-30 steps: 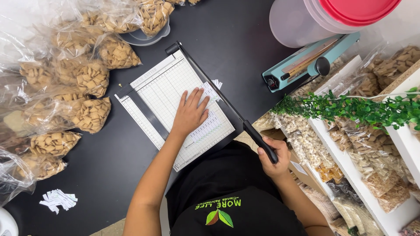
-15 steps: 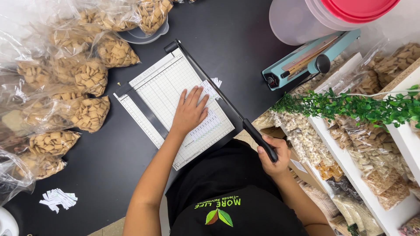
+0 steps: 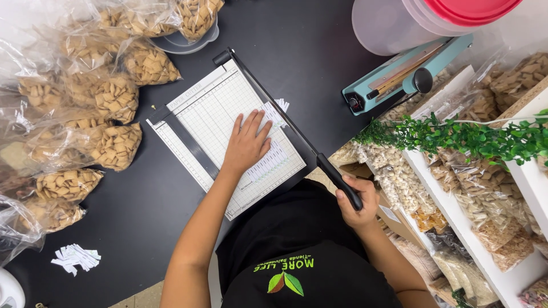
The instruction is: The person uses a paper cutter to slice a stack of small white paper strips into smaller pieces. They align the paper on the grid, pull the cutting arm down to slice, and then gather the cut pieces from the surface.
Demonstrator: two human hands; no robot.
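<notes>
A white paper cutter with a grid-marked board lies on the black table. My left hand rests flat on a strip of printed paper on the board, beside the blade. The black blade arm lies down along the board's right edge. My right hand is closed around its black handle at the near end. Small cut paper slips show just past the blade.
Several clear bags of square crackers crowd the table's left side. A pile of cut slips lies near the front left. A teal heat sealer and a red-lidded tub stand at the right, above white shelves of bagged snacks with a green garland.
</notes>
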